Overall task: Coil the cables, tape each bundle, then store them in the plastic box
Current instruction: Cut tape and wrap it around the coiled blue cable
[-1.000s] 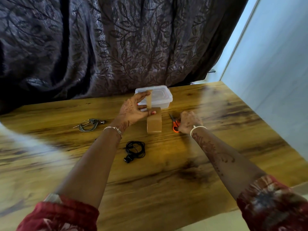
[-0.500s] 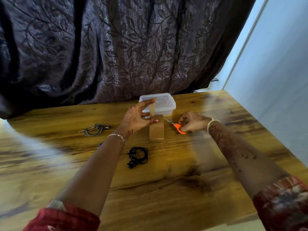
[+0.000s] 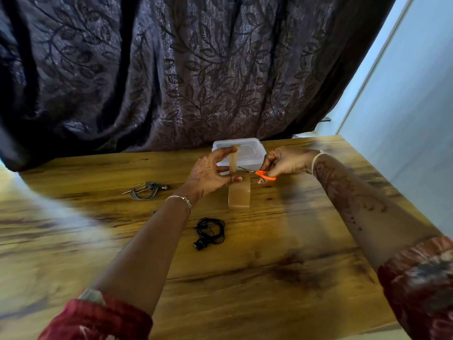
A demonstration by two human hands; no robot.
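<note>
Right hand (image 3: 284, 162), gripping orange scissors (image 3: 262, 174), now reaches tape strip (image 3: 233, 158); left hand (image 3: 208, 174) pinches strip above tape roll (image 3: 239, 195). Cutting step. Next: snip, then wrap black earphone coil (image 3: 211, 231).

A wooden tabletop (image 3: 269, 278) carries a clear plastic box (image 3: 250, 155) at its far edge, a brown tape roll (image 3: 239, 196) standing on edge just before it, a grey cable coil (image 3: 144, 191) toward the left edge, and a black cable coil (image 3: 210, 231) near the centre.
</note>
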